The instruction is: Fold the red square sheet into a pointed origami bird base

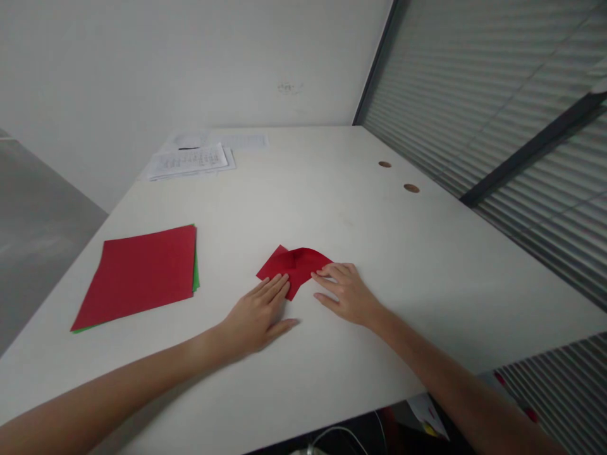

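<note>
A small folded piece of red paper (296, 260) lies in front of me on the white table (294, 366), with pointed corners and a bent, slightly raised flap. My left hand (258, 313) rests flat on its lower left part, fingers stretched out and thumb spread on the tabletop. At the right tip of the paper, my right hand (348, 292) has its fingertips closed on the flap's edge; its thumb is held a little lower. The fingers partly cover where they touch the paper.
A stack of red sheets (147, 272) with green paper (196, 278) beneath lies on the left. Printed papers (192, 161) with a dark pen (188, 148) sit at the far left. Two round holes pierce the tabletop near the blinds (474, 82). A white cable (339, 430) shows below the front edge.
</note>
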{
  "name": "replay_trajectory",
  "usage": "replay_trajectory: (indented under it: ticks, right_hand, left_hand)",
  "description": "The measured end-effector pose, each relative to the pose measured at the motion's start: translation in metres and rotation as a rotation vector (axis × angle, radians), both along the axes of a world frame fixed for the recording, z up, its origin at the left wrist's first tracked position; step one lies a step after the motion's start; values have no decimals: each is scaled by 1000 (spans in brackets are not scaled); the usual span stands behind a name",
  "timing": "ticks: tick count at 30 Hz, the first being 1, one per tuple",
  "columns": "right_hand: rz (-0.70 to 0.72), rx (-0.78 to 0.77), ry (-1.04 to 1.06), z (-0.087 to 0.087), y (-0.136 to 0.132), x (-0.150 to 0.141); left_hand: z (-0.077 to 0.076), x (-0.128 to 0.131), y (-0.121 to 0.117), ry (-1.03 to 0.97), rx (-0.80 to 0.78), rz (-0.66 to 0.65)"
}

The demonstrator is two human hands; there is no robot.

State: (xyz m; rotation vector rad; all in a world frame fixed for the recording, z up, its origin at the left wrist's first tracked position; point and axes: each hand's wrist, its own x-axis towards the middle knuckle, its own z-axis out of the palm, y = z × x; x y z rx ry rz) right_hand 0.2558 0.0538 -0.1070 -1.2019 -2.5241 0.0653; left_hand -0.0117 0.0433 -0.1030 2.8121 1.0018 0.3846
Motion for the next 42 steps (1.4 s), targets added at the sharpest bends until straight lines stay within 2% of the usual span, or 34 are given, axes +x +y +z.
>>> replay_trajectory:
  ticks: [5,8,14,22,31,34,39,42]
  right_hand:
    - [16,15,-3,-1,-1,0]
    - [20,26,9,-2,-1,-1]
    - [22,48,3,0,-1,-3]
    - [13,28,-192,18,-3,-15]
    - [7,11,-161,15,-4,-16]
    - [25,10,-147,20,-3,-27]
    - [116,-17,-201,24,-1,-64]
    - [104,-17,-226,23,0,-82]
  left_hand:
    - [-4,-32,9,-75,92,118]
    - [-9,-40,19,-99,108,95]
    - [-8,-40,33,-85,130,20]
    - [-6,-44,42,-83,156,-92]
    - [-3,-51,28,-139,141,-5]
    - [-1,-52,27,-126,129,-22]
    - [4,-52,28,-94,128,-64]
    - [5,-51,24,-78,137,-40]
